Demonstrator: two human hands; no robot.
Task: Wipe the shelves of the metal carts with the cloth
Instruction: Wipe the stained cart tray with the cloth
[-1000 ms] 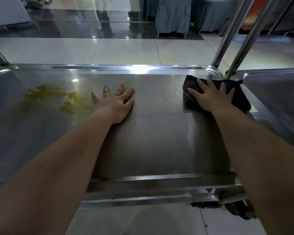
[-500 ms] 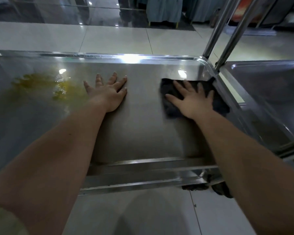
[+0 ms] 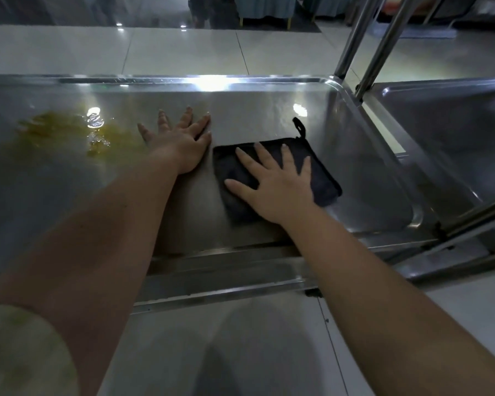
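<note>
Head cam looks down on the big steel cart shelf (image 3: 355, 167), and it fills most of the frame. A second cart (image 3: 455, 132) is parked right against it on the right, with two upright posts (image 3: 355, 38) between them. Next biggest thing is the yellowish wet spill (image 3: 69, 130) on the left part of the shelf, and it looks untouched so far.

The person's left hand (image 3: 180, 144) lies flat on the metal, fingers spread and gripping nothing, just right of the spill. Their right hand (image 3: 277, 184) is also flat with straight fingers, pressing down on the dark cloth (image 3: 320, 170) rather than grabbing it.

What's changed: a second ago the cloth was up in the far right corner by the posts. It's now been swept left and toward the near edge, so it sits just beside the left hand. The left hand hasn't budged. So the right end looks done, and the pass is probably heading for the spill, which is the real mess left.

The cloth has a small hanging loop (image 3: 299, 127). No brand, label or writing is readable anywhere.
</note>
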